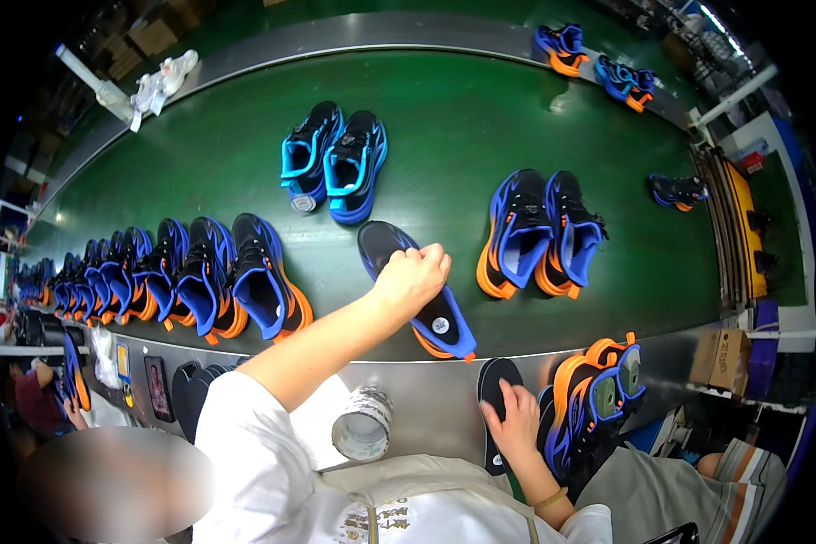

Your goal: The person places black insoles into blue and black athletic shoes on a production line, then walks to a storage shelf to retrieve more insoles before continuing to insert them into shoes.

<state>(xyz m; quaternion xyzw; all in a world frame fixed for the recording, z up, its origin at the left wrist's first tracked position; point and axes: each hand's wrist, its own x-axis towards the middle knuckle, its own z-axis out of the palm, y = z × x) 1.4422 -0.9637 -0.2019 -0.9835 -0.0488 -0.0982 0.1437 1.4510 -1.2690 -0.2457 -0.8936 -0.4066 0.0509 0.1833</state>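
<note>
My left hand [412,276] is closed on the upper of a black sneaker [386,239] with a blue collar and orange sole. That shoe lies slanted on the green conveyor belt [426,136], and a white round label shows inside it. My right hand [514,423] grips a black insole [499,373] over the metal ledge, thumb and fingertips on its surface. Right beside that hand stand orange-soled sneakers [567,381] with their openings toward me, greenish filling in them. Beyond my left hand sits a black pair with light-blue collars [354,168].
A row of orange-soled sneakers [210,276] runs along the belt's left side. Another pair [526,231] stands to the right. A roll of tape [363,424], dark insoles [195,390] and a phone [158,388] lie on the near ledge. A person sits close at the lower right.
</note>
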